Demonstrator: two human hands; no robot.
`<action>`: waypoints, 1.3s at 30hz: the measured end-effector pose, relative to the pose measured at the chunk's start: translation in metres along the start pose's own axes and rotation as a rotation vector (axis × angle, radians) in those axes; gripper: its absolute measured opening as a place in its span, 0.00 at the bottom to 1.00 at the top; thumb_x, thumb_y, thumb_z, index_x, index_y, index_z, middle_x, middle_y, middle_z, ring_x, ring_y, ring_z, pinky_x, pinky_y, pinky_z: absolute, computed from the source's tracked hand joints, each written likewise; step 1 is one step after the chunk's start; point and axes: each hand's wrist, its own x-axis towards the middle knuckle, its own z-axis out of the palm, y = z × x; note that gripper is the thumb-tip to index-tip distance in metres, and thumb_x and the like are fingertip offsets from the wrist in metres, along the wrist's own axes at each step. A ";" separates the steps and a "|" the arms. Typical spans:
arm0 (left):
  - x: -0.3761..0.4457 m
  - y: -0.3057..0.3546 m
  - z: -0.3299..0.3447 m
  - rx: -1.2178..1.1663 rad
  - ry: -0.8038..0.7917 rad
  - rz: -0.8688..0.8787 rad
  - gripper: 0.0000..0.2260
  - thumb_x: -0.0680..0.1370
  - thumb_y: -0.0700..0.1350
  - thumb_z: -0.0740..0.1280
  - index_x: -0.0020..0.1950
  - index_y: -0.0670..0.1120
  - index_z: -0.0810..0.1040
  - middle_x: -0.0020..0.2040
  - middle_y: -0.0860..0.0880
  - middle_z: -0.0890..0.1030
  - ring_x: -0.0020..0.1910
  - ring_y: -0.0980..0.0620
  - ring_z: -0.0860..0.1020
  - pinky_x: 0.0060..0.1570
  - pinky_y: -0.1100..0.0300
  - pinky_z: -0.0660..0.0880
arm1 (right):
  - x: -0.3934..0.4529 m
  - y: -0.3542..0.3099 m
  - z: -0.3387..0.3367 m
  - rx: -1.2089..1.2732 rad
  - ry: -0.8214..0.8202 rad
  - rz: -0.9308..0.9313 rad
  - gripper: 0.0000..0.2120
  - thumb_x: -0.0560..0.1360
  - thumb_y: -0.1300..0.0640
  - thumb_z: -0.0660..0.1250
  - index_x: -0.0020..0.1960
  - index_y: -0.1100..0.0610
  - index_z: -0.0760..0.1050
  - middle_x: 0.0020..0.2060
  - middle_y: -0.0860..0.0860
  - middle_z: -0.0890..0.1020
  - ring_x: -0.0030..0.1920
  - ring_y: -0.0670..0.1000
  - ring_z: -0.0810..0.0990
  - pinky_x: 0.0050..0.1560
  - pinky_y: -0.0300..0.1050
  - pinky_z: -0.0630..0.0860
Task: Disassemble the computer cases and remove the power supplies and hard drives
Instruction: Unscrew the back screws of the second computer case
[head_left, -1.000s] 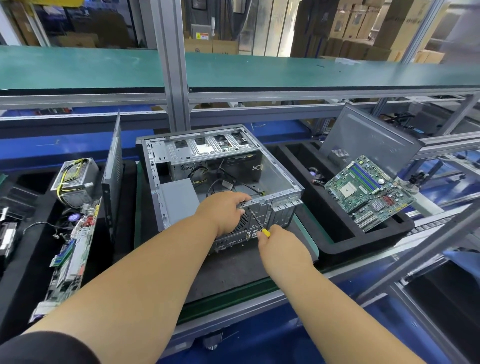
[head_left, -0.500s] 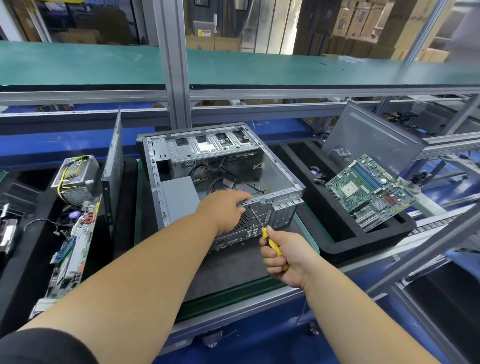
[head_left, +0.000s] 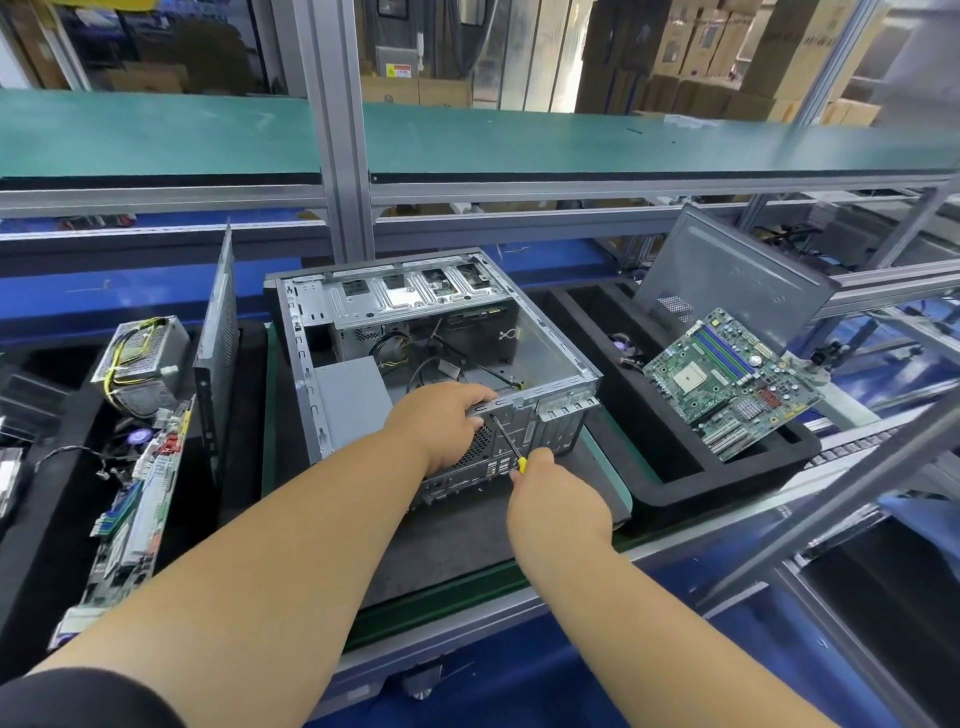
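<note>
The open computer case (head_left: 415, 353) lies on its side at the middle of the bench (head_left: 467, 587), on a dark mat, its open side up and its rear panel toward the near edge. Inside, a grey power supply (head_left: 350, 400) sits at the near left corner of the case, with loose cables (head_left: 431, 358) trailing across the case floor. The left hand (head_left: 441, 421) curls its fingers over the top rim of the rear panel, its grip closed on the metal. The right hand (head_left: 553, 499) holds a screwdriver (head_left: 506, 441) (yellow handle, thin shaft), its grip closed round the handle, and the tip meets the rear panel just beside the left hand. Toward the bench's left edge a removed side panel (head_left: 218, 343) stands upright in a black foam tray (head_left: 52, 545), along with another power supply (head_left: 137, 358) and a circuit board (head_left: 135, 514) on edge. Toward the right edge a second foam tray (head_left: 727, 483) carries a green motherboard (head_left: 732, 382), tilted, and a grey panel (head_left: 727, 280) leaning behind it.
</note>
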 end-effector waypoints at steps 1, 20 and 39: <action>0.000 0.000 0.000 0.000 -0.002 0.000 0.17 0.81 0.47 0.63 0.69 0.61 0.73 0.66 0.54 0.77 0.63 0.49 0.75 0.57 0.55 0.71 | 0.001 0.000 0.001 0.000 0.011 0.003 0.10 0.84 0.48 0.54 0.57 0.54 0.64 0.49 0.51 0.81 0.50 0.55 0.83 0.29 0.44 0.63; -0.001 0.001 -0.002 -0.002 -0.011 0.001 0.17 0.81 0.48 0.63 0.68 0.62 0.73 0.66 0.55 0.77 0.63 0.50 0.74 0.57 0.56 0.71 | 0.007 0.028 -0.011 1.635 -0.818 0.369 0.16 0.83 0.48 0.58 0.40 0.55 0.68 0.24 0.48 0.63 0.19 0.44 0.56 0.19 0.36 0.55; 0.001 -0.001 0.001 -0.010 0.008 0.014 0.16 0.80 0.47 0.64 0.67 0.62 0.73 0.65 0.54 0.78 0.62 0.49 0.75 0.54 0.56 0.71 | 0.005 0.009 -0.012 0.472 -0.207 0.039 0.14 0.83 0.48 0.58 0.54 0.60 0.70 0.43 0.54 0.79 0.41 0.56 0.78 0.39 0.46 0.70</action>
